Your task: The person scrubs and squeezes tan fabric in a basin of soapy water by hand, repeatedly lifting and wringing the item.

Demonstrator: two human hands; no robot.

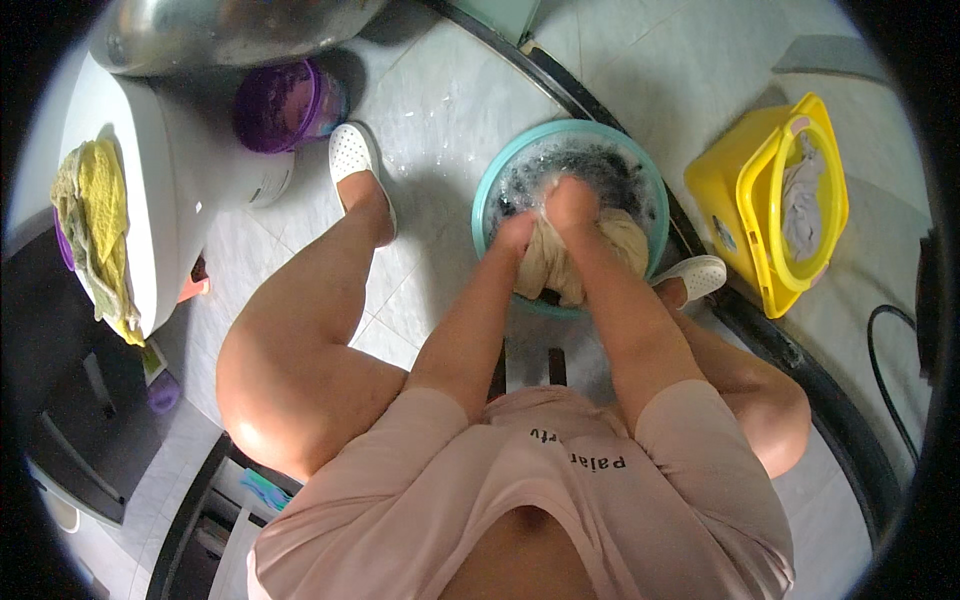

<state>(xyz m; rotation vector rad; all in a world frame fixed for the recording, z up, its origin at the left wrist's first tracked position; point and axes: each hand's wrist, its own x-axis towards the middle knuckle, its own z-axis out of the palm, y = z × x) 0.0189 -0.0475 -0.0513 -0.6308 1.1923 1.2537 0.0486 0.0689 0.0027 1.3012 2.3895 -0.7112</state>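
Note:
A round turquoise basin [480, 217] stands on the floor between my feet. It holds sudsy water and dark fabric [611, 165], partly under the foam. A wet beige cloth [551, 262] is bunched along the near side of the basin. My left hand [517, 229] is closed on the cloth's left part, its fingers mostly hidden. Just right of it and a little farther away, my right hand [573, 202] makes a fist over the same cloth. Whitish suds or cloth show between the two hands.
A yellow bucket [720, 180] with greyish cloth [802, 202] inside stands to the right, beyond a black floor strip [682, 225]. A purple bucket [274, 109] sits at the upper left. Yellow cloths [101, 217] hang over a white tub-like edge [154, 247].

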